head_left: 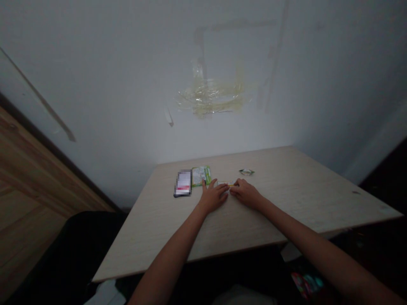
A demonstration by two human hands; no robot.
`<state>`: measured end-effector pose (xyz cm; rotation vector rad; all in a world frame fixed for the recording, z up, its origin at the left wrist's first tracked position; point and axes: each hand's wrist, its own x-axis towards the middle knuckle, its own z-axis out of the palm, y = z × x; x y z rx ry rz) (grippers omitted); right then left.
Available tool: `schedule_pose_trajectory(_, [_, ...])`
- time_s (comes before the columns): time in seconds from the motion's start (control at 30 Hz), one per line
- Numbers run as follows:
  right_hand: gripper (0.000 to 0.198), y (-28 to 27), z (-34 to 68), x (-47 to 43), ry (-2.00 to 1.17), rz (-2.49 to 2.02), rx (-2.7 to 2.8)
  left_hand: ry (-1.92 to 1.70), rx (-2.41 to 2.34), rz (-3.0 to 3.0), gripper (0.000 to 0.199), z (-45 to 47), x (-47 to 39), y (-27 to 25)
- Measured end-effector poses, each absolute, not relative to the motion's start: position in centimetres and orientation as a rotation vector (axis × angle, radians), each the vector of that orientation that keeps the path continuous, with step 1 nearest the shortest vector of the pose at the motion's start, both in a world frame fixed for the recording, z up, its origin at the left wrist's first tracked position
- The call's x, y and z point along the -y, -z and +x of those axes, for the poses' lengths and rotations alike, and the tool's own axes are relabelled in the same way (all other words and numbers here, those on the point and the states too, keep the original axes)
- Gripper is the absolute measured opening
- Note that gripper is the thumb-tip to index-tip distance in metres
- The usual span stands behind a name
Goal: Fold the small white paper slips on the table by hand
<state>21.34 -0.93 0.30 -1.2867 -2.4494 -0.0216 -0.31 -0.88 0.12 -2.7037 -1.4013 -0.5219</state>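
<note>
A small, narrow printed piece of paper (225,183), white with yellow, lies on the table in front of my hands. My left hand (212,198) rests on the table with its fingers spread, some of them on or beside this paper. One of its fingertips reaches the lower edge of a green and white printed packet (201,174). At the paper's right end, the fingers of my right hand (247,194) are bent together and pinch it. My fingers hide much of the paper. Beyond my right hand sits a small folded green and white paper piece (246,172).
A phone (183,183) with a blurred screen lies left of the packet. The pale wooden table (152,228) meets a white wall (127,84) bearing peeling clear tape (210,95). Wooden boards (34,182) stand at left. A dark reddish scrap (356,192) lies toward the table's right edge.
</note>
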Motion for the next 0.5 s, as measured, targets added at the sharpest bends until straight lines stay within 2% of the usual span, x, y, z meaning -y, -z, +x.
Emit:
schedule_pose_trajectory(0.33, [0.032, 0.7, 22.2, 0.6, -0.263, -1.175, 2.241, 0.485, 1.418, -2.666, 0.038, -0.1, 1.1, -0.1])
schedule_pose_trajectory(0.5, [0.034, 1.0, 22.3, 0.5, -0.174, -1.225, 2.191, 0.517, 1.437, -2.661, 0.037, -0.2, 1.1, 0.0])
